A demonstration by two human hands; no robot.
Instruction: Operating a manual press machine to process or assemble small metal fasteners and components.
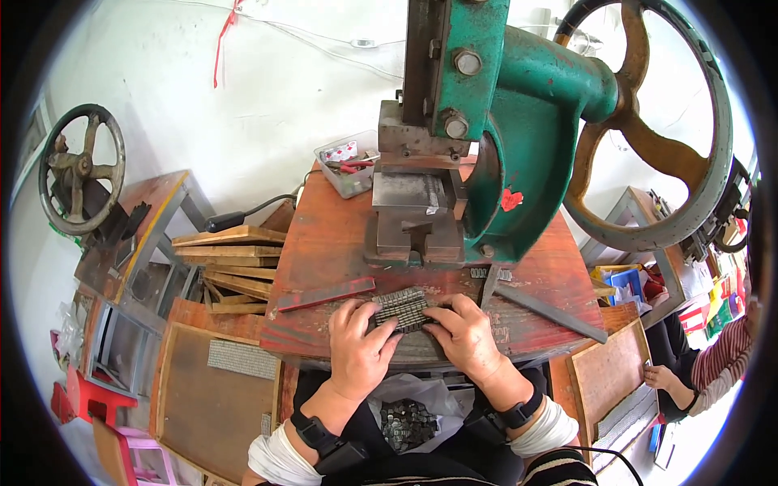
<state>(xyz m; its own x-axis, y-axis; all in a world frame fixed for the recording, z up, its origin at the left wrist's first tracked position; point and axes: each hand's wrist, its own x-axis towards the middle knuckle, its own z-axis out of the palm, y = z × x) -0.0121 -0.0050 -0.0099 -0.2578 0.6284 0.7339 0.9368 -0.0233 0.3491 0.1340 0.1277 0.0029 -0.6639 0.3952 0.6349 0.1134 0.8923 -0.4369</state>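
A block of small dark metal pieces in tight rows [402,308] is held near the front edge of the red-brown worktable [324,235]. My left hand [357,347] grips its left side, fingers curled against it with the thumb at the lower edge. From the other side, my right hand [465,338] pinches the right end between thumb and fingers. Just behind stands a green hand press [527,105] with a steel die block [413,194] under its ram. Below the table edge, a white plastic bag [446,401] holds many loose dark metal bits [405,423].
A red-marked bar [327,294] lies left of my hands, a T-shaped metal tool [551,312] to the right. Wooden trays [166,389] flank me. A bin of tools [348,182] sits behind. Another person's hand [660,377] touches the right tray. Wooden boards [231,251] are stacked left.
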